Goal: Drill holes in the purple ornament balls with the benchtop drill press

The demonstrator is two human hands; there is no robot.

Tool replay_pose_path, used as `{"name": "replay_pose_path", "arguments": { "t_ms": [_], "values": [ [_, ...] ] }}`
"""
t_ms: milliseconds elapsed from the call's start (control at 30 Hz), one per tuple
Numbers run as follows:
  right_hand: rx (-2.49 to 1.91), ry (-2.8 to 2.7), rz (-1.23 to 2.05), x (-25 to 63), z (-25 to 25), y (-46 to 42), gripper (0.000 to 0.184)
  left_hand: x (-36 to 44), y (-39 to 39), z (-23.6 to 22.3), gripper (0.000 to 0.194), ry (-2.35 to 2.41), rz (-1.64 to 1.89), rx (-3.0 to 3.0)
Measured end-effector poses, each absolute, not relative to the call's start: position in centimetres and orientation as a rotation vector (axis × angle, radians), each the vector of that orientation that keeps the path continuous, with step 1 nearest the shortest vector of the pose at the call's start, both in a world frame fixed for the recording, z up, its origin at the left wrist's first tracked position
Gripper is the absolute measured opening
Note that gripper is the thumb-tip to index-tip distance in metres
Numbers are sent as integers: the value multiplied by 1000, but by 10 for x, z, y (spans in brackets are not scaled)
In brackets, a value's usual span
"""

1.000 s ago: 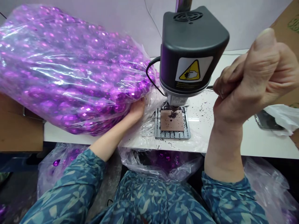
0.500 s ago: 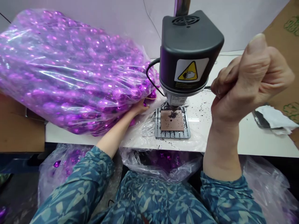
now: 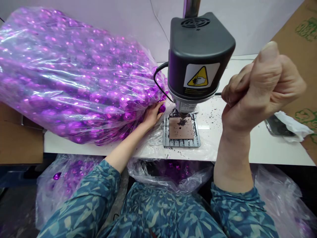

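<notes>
Two hands are closed: the left hand (image 3: 152,115), half hidden at the mouth of the large clear bag (image 3: 74,72) a second ago, now shows there, fingers and thumb around a purple ball (image 3: 162,108) beside the drill press (image 3: 199,49). The right hand (image 3: 262,86) still grips the thin lever (image 3: 218,94). Shiny purple balls pack the large clear bag on the worktop (image 3: 277,150); the open bag (image 3: 193,183) below its edge holds more.

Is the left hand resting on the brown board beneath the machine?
No, the left hand is at the bag of purple balls, left of the brown board.
</notes>
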State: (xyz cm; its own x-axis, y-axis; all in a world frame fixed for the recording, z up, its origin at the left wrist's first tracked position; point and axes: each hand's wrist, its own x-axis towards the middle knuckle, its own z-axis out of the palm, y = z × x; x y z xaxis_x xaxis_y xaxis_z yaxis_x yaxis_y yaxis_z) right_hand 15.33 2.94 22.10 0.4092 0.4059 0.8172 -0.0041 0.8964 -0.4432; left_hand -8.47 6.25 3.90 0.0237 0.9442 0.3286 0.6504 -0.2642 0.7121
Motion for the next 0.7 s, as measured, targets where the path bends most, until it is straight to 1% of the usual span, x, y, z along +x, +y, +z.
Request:
{"name": "replay_pose_path", "arguments": {
  "t_ms": [100, 167, 233, 333, 400, 500, 600, 700],
  "values": [
    [-381, -1135, 273, 153, 221, 29, 52, -78, 41, 52, 46, 1565, 1245, 1899],
    [-374, -1140, 267, 154, 220, 30, 53, -74, 22, 61, 47, 1495, 1415, 1732],
    [-371, -1141, 262, 154, 219, 30, 53, -68, 0, 66, 50, 1383, 1487, 1556],
    [-391, -1145, 255, 154, 219, 30, 54, -55, -30, 66, 65, 1196, 1398, 1440],
    [-399, -1141, 254, 153, 220, 29, 55, -44, -44, 61, 70, 1116, 1271, 1382],
    [-412, -1145, 260, 153, 220, 28, 54, -32, -49, 51, 58, 1055, 1096, 1207],
    [-386, -1137, 263, 153, 220, 28, 54, -27, -39, 43, 48, 1089, 1097, 1096],
    [-371, -1131, 292, 154, 219, 28, 51, -29, -26, 38, 51, 1099, 1163, 1045]
  ]
}}
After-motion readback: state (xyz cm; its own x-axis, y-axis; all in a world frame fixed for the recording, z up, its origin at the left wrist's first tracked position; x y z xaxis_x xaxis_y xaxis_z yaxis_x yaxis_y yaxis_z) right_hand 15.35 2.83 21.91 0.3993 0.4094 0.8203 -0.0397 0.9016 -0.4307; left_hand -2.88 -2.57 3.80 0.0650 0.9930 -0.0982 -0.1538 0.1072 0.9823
